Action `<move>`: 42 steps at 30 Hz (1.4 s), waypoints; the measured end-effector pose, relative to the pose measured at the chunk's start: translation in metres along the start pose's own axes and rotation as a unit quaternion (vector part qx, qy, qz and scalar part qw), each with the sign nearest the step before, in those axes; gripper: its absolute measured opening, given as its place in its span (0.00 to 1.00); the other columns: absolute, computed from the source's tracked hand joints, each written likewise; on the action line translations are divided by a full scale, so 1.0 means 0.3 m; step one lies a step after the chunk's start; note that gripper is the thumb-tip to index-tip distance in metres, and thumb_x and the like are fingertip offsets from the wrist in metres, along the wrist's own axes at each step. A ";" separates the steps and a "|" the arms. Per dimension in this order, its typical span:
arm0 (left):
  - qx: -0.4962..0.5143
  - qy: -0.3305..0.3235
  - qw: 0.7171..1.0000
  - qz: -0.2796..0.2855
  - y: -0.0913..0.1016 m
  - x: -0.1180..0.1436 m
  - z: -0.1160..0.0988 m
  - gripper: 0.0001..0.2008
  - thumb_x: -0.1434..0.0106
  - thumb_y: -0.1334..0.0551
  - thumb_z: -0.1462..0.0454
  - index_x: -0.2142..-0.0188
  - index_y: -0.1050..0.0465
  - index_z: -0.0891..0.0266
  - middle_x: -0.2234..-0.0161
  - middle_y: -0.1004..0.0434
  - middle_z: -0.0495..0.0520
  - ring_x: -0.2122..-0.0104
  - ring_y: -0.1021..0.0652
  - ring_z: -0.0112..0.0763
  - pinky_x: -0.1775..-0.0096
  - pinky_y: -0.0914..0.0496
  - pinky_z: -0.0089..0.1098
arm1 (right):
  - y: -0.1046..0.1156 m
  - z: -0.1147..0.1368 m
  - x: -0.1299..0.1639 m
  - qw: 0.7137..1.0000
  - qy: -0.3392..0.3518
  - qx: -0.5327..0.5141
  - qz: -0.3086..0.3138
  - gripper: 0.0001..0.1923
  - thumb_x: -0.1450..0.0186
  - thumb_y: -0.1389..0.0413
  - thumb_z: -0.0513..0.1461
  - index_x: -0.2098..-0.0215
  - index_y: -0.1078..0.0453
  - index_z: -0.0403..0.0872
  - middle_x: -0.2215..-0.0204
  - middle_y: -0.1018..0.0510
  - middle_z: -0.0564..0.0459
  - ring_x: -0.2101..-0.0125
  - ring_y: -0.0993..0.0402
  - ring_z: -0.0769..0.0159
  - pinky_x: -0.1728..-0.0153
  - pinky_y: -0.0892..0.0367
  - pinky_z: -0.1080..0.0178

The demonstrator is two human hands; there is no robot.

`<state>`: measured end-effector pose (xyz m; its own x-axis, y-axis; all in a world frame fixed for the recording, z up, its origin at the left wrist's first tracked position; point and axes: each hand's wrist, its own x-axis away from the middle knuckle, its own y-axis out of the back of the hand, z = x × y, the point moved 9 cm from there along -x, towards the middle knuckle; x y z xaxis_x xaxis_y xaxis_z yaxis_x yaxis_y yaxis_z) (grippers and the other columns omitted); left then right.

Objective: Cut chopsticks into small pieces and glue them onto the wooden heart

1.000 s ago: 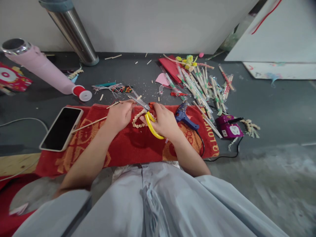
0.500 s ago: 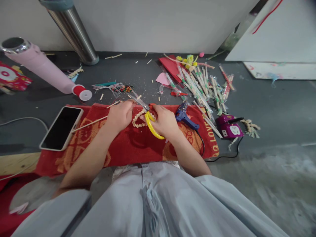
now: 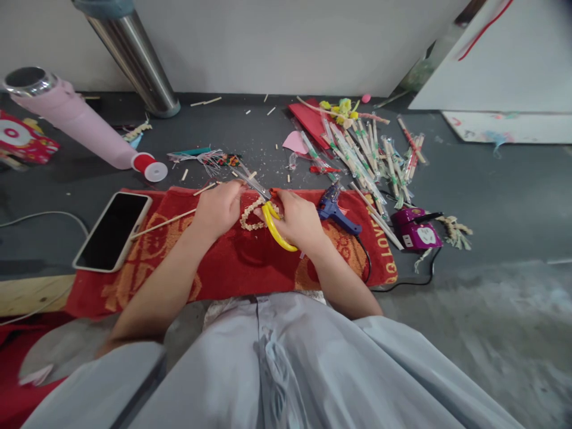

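My right hand (image 3: 300, 219) is closed round the yellow handles of a pair of scissors (image 3: 277, 229). The blades reach up and left, to the fingertips of my left hand (image 3: 220, 207). Those fingers are pinched together, and a thin wooden stick (image 3: 165, 224) runs from the phone's side into that hand; the grip itself is partly hidden. A small pale piece (image 3: 252, 175) shows by the blades. Between my hands, over the red towel (image 3: 250, 274), is a loop of small pale wooden pieces (image 3: 246, 221), partly covered by my right hand.
Right of my hands lie a blue glue gun (image 3: 336, 212) with a cord, wrapped stick bundles (image 3: 357, 158) and a purple box (image 3: 417, 229). On the left are a phone (image 3: 111, 232), a red thread spool (image 3: 149, 167), a pink bottle (image 3: 84, 122) and a steel flask (image 3: 138, 65).
The view has shifted very slightly. Both hands, the scissors and the stick keep almost the same position.
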<state>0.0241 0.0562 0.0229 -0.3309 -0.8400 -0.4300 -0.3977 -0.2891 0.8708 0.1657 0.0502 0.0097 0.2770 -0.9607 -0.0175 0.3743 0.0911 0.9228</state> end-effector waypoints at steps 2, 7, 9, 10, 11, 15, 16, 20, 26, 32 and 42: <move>0.004 0.004 1.000 0.004 -0.001 -0.002 0.003 0.15 0.31 0.54 0.63 0.60 0.29 0.61 0.68 0.21 0.55 0.66 0.22 0.33 0.64 0.32 0.30 | 0.000 0.001 -0.001 1.000 0.013 -0.007 -0.005 0.36 0.35 0.57 0.63 0.50 0.32 0.41 0.57 0.21 0.40 0.57 0.24 0.52 0.60 0.36 0.59; 0.031 -0.001 0.999 0.008 0.002 -0.012 0.002 0.14 0.32 0.53 0.63 0.66 0.30 0.60 0.71 0.23 0.54 0.70 0.23 0.32 0.65 0.32 0.29 | 0.002 0.008 0.002 0.998 0.056 -0.024 -0.020 0.38 0.35 0.58 0.64 0.50 0.35 0.40 0.57 0.23 0.39 0.55 0.26 0.51 0.56 0.35 0.57; 0.060 -0.002 0.998 0.017 0.006 -0.018 -0.003 0.15 0.32 0.53 0.62 0.70 0.32 0.60 0.72 0.24 0.54 0.70 0.23 0.32 0.64 0.31 0.29 | 0.002 0.011 0.003 0.997 0.071 -0.029 -0.022 0.38 0.35 0.59 0.64 0.51 0.35 0.40 0.56 0.24 0.38 0.55 0.27 0.51 0.55 0.35 0.56; 0.077 -0.002 0.997 0.024 0.008 -0.021 -0.007 0.15 0.33 0.53 0.62 0.72 0.33 0.60 0.73 0.24 0.53 0.70 0.24 0.31 0.64 0.31 0.29 | 0.000 0.012 0.003 0.996 0.077 -0.031 -0.021 0.38 0.36 0.59 0.65 0.52 0.35 0.40 0.56 0.24 0.38 0.55 0.27 0.51 0.55 0.35 0.55; 0.095 -0.003 0.995 0.031 0.011 -0.023 -0.012 0.16 0.33 0.53 0.62 0.74 0.35 0.60 0.73 0.25 0.53 0.70 0.24 0.31 0.63 0.31 0.29 | -0.001 0.013 0.003 0.996 0.083 -0.033 -0.019 0.39 0.36 0.59 0.65 0.52 0.35 0.39 0.56 0.25 0.38 0.55 0.27 0.51 0.54 0.35 0.55; 0.160 0.004 0.986 0.049 0.030 -0.028 -0.025 0.17 0.33 0.52 0.61 0.78 0.36 0.60 0.75 0.26 0.52 0.73 0.25 0.29 0.65 0.31 0.29 | 0.005 0.020 0.004 0.993 0.101 -0.049 -0.022 0.39 0.37 0.58 0.66 0.53 0.36 0.40 0.57 0.25 0.38 0.55 0.27 0.51 0.54 0.34 0.55; 0.173 0.010 0.983 0.052 0.033 -0.029 -0.025 0.17 0.33 0.52 0.61 0.77 0.35 0.60 0.76 0.26 0.51 0.74 0.26 0.28 0.66 0.31 0.29 | 0.007 0.021 0.005 0.993 0.103 -0.054 -0.025 0.39 0.38 0.57 0.66 0.53 0.36 0.41 0.57 0.25 0.39 0.55 0.27 0.52 0.54 0.34 0.55; 0.204 0.028 0.976 0.063 0.031 -0.030 -0.016 0.17 0.33 0.51 0.60 0.74 0.31 0.61 0.77 0.26 0.50 0.78 0.29 0.26 0.69 0.32 0.28 | 0.006 0.021 0.003 0.993 0.099 -0.060 -0.023 0.37 0.37 0.57 0.66 0.55 0.35 0.42 0.58 0.24 0.40 0.57 0.27 0.53 0.57 0.34 0.57; 0.180 0.029 0.981 0.067 0.023 -0.031 -0.011 0.18 0.34 0.51 0.61 0.81 0.38 0.60 0.80 0.30 0.50 0.77 0.29 0.27 0.68 0.32 0.29 | 0.010 0.009 0.002 0.997 0.066 -0.027 -0.035 0.34 0.35 0.56 0.63 0.56 0.33 0.42 0.58 0.23 0.40 0.58 0.26 0.53 0.59 0.36 0.59; 0.110 0.043 0.990 0.075 0.006 -0.025 0.005 0.19 0.34 0.51 0.60 0.81 0.38 0.59 0.80 0.30 0.52 0.78 0.31 0.30 0.70 0.35 0.33 | 0.011 0.007 0.009 0.999 0.036 -0.001 -0.010 0.33 0.35 0.56 0.62 0.55 0.33 0.42 0.59 0.22 0.41 0.60 0.25 0.53 0.63 0.37 0.59; 0.083 0.031 0.994 0.065 -0.001 -0.023 0.007 0.18 0.32 0.53 0.59 0.78 0.39 0.59 0.80 0.31 0.50 0.78 0.30 0.30 0.70 0.35 0.32 | 0.021 0.007 0.020 0.999 -0.010 0.044 0.013 0.29 0.34 0.54 0.60 0.58 0.32 0.43 0.61 0.21 0.41 0.61 0.23 0.52 0.67 0.39 0.61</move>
<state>0.0247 0.0630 0.0250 -0.3377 -0.8933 -0.2964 -0.4916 -0.1011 0.8649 0.1680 0.0444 0.0160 0.2676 -0.9635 0.0131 0.2877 0.0929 0.9532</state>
